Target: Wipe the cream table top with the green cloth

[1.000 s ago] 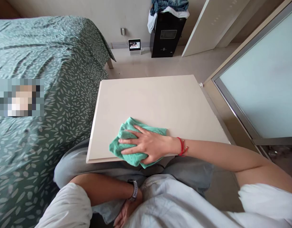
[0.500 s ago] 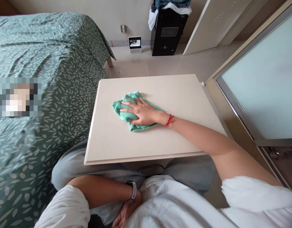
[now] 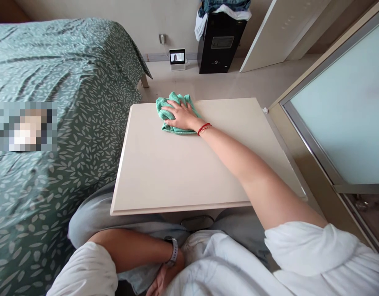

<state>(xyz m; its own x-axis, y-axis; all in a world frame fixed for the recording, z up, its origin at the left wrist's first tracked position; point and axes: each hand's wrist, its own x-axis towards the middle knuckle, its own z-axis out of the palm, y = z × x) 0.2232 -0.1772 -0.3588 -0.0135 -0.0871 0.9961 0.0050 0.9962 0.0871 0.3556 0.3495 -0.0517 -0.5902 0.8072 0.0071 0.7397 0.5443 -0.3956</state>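
Your right hand (image 3: pixel 180 116) lies flat, palm down, on the green cloth (image 3: pixel 173 113), fingers spread and pressing it against the tabletop (image 3: pixel 183 172) rather than closing around it. The cloth is bunched into soft folds and sits at the far edge of the tabletop, toward the far left corner, with part of it reaching the edge itself. Your right arm stretches diagonally across the tabletop from the near right side to get there, and a red string bracelet (image 3: pixel 204 128) circles the wrist just behind the cloth.

Your left hand (image 3: pixel 163 279) rests low in your lap, below the near edge of the tabletop, well apart from the cloth. Its fingers are partly hidden by your white shirt (image 3: pixel 220 267), so you cannot tell whether it is open or closed; it holds nothing that shows. A watch (image 3: pixel 173 250) sits on that wrist.

The tabletop is pale cream and rests over your grey-trousered legs. To your left a bed (image 3: pixel 53 82) with a green leaf-print cover runs alongside the left edge of the tabletop. Beyond the far edge, on the floor by the wall, stands a small screen (image 3: pixel 177 58), and just beside it a black cabinet (image 3: pixel 220 43) with clothes heaped on top. A frosted glass panel (image 3: pixel 343 111) fills the right side.
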